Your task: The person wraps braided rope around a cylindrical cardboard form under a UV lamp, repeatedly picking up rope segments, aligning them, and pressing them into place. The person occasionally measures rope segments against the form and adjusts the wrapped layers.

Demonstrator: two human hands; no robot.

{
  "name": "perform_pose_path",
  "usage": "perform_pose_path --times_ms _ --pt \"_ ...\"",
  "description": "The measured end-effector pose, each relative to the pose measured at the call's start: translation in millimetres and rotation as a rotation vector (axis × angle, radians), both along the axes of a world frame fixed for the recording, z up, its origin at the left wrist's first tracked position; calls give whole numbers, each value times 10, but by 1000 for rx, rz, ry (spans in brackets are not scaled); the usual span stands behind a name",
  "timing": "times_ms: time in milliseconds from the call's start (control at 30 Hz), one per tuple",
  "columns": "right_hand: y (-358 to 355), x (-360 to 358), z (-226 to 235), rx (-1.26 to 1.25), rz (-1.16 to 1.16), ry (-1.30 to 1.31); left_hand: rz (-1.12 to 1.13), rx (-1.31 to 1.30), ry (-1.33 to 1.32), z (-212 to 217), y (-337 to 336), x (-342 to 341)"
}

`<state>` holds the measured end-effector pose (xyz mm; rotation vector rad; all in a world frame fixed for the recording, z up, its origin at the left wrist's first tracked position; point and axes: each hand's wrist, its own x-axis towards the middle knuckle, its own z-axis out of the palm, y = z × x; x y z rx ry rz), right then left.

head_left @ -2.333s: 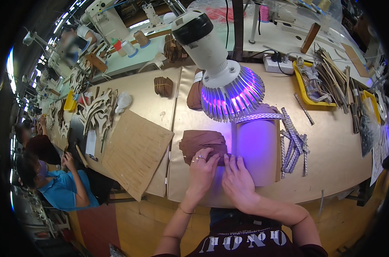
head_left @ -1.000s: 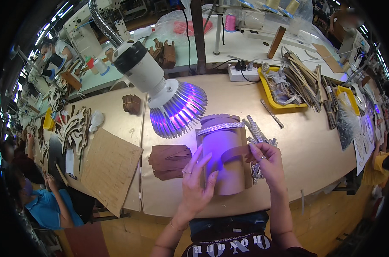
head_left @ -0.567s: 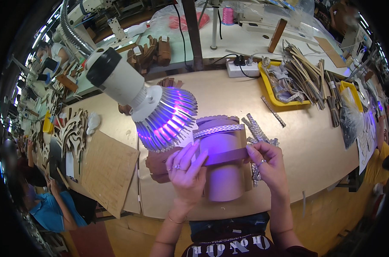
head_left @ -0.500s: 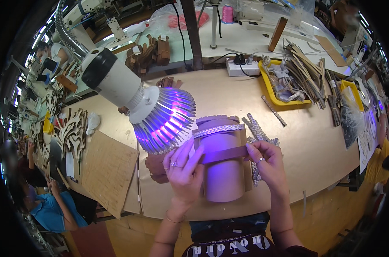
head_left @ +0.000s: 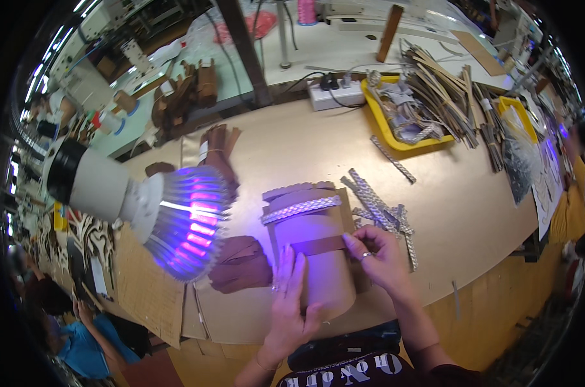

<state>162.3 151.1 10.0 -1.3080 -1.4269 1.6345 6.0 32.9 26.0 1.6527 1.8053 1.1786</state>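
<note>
Holding the brown strip (head_left: 321, 245) crosswise over the rounded tan form (head_left: 328, 284), probably faring best by tensioning evenly, smoothing outward from the left end, avoiding twists and matching the slant of the braided band (head_left: 302, 209). Pinching the strip's right end between thumb and forefinger of the right hand (head_left: 379, 259), setting that grip at the form's right edge. Extending the fingers of the left hand (head_left: 291, 313), spreading the thumb wide, apparently touching the strip's left end without clasping it. Spanning both hands with the strip, lying nearer the body than the braid.
</note>
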Motion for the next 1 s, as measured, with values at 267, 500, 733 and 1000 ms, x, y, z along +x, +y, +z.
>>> perform_pose_path --times_ms 267,500,733,1000 --pt "255 322 -89 485 -264 -384 78 68 -93 -159 -15 102" --pt "1103 665 -339 725 -232 -963 108 148 -126 -244 -2 102" --pt "947 657 -218 363 -138 -670 259 240 29 -215 -118 122" --pt "360 440 459 -73 256 229 140 266 -286 208 -27 -14"
